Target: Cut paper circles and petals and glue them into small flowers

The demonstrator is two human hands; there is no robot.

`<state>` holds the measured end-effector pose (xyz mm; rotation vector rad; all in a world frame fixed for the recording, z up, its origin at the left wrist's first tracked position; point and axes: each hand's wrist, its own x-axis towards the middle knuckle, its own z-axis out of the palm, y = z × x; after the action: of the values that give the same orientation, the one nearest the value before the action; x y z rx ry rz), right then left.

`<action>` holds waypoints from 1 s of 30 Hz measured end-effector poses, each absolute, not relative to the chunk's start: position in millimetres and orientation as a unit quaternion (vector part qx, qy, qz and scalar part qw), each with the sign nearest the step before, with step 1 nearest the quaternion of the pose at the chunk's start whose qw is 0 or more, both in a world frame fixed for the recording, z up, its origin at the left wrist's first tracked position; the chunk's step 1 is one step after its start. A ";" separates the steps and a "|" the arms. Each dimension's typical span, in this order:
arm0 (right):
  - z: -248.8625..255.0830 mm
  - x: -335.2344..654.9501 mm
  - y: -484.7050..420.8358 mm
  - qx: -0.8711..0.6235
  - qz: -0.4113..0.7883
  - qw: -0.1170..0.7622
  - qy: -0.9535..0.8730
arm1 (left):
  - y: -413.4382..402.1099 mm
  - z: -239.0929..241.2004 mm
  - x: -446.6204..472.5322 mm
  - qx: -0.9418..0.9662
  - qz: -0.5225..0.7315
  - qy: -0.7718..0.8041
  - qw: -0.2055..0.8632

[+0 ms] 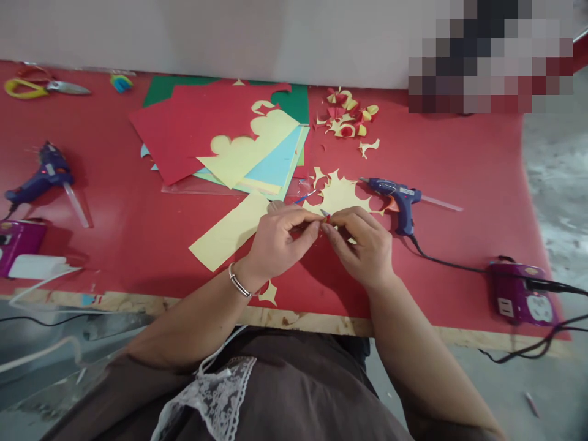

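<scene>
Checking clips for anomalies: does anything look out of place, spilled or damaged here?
Two small things; nothing visibly spilled. A jagged yellow scrap lies alone near the front edge of the table, apart from the larger yellow offcut. A thin object, too blurred to identify, lies on the floor at lower right, perhaps dropped.

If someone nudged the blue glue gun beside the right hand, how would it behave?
The glue gun would probably slide rather than roll, lying flat on its side. Its cord, running toward the purple power box, might tug it back.
</scene>
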<state>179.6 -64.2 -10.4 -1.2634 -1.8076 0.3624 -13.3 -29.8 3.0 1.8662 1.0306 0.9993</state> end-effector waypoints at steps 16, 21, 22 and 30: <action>-2.6 184.7 -66.7 -0.529 0.099 0.446 -0.715 | -17.8 -2.4 -22.3 0.698 0.400 0.441 0.398; -1.7 193.0 -66.0 -0.588 0.095 0.417 -0.687 | -11.1 -0.9 -29.1 0.708 0.367 0.430 0.422; -2.9 193.3 -65.7 -0.586 0.109 0.410 -0.691 | -12.1 0.8 -28.2 0.727 0.352 0.416 0.418; -16.4 192.4 -62.6 -0.540 0.161 0.325 -0.759 | -9.1 -2.2 -30.7 0.759 0.323 0.399 0.401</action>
<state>192.4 -62.6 -16.4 -1.4159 -1.9903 0.4226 -30.7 -9.1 -2.2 1.9195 1.0094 0.8164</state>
